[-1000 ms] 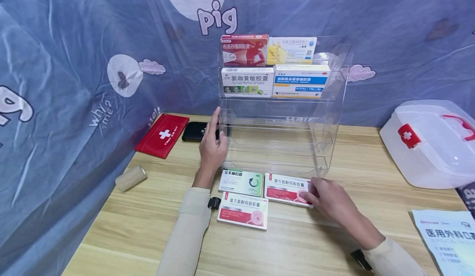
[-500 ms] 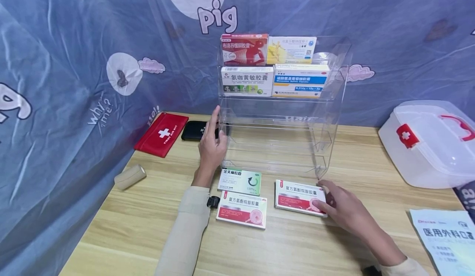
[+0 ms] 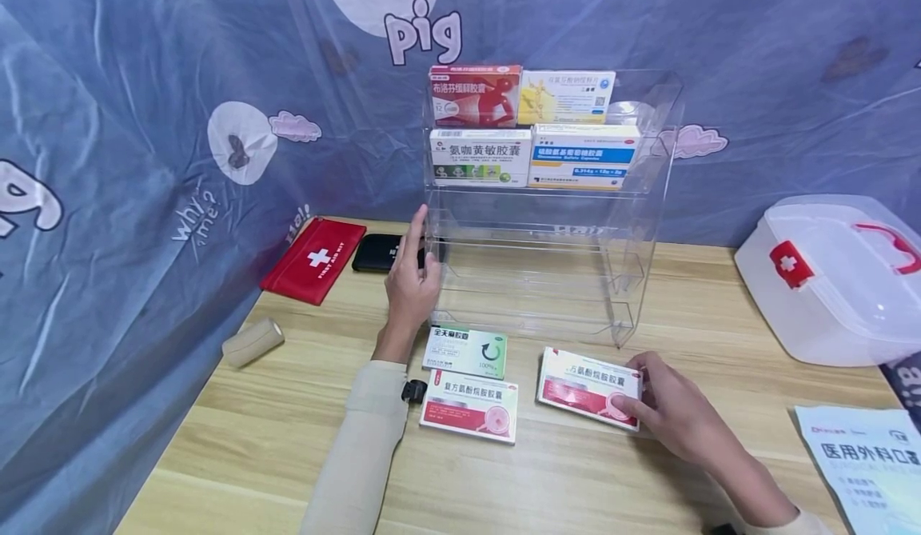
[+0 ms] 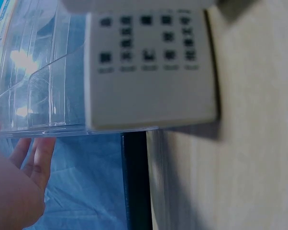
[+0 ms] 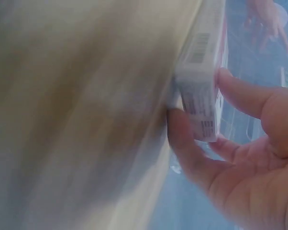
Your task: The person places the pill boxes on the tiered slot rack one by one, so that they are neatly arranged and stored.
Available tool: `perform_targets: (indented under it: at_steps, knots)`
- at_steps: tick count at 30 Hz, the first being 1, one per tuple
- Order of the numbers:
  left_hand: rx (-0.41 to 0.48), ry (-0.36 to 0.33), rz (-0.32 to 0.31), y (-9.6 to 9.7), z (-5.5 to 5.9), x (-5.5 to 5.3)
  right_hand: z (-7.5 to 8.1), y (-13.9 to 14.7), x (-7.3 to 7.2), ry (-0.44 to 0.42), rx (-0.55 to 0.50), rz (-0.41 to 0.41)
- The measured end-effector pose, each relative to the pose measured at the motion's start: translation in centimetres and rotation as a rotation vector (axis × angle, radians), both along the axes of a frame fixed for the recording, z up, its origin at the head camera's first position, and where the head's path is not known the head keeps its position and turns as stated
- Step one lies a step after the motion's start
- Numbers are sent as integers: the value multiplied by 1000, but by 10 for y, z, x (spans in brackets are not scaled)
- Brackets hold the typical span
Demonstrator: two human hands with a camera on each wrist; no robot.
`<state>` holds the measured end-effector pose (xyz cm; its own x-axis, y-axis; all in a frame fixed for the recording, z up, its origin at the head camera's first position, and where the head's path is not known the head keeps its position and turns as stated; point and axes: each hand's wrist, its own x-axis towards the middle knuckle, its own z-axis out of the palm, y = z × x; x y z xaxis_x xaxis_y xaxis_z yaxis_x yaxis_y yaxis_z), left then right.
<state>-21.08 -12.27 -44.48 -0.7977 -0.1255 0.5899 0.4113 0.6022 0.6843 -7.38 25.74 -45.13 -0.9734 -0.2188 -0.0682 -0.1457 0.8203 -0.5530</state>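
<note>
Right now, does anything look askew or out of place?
Only the red-and-white box the right hand pinches: one edge is tipped off the table, unlike the two flat boxes beside it.

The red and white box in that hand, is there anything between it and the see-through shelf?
Nothing visible stands between them. The right hand pinches the red and white box by its right end, just in front of the clear shelf, whose lower tiers look bare. The green box lies off to the left.

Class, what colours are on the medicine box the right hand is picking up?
White with a red band, clearest in the head view: medicine box.
</note>
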Motion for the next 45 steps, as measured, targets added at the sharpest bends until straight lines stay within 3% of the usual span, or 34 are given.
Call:
perform_targets:
  at_steps: [6,10,20,27,34,37,45]
  knots:
    - [0,-6,-1,-2,0,1,11,-1,-5,85,-118,32]
    - [1,-10,-7,-2,-1,0,30,3,-16,181,-177,39]
    - [-4,0,-18,-3,0,-2,96,15,-59,495,-317,-159]
    - [-5,-17,-20,-1,1,-1,125,-5,-92,623,-300,-240]
    - [-5,-23,-18,0,0,1,133,-35,-116,677,-249,-224]
    - [-6,-18,-25,1,-1,1,131,-44,-123,688,-250,-208]
    - [-11,-8,-20,-1,-1,0,120,-58,-136,829,-188,-159]
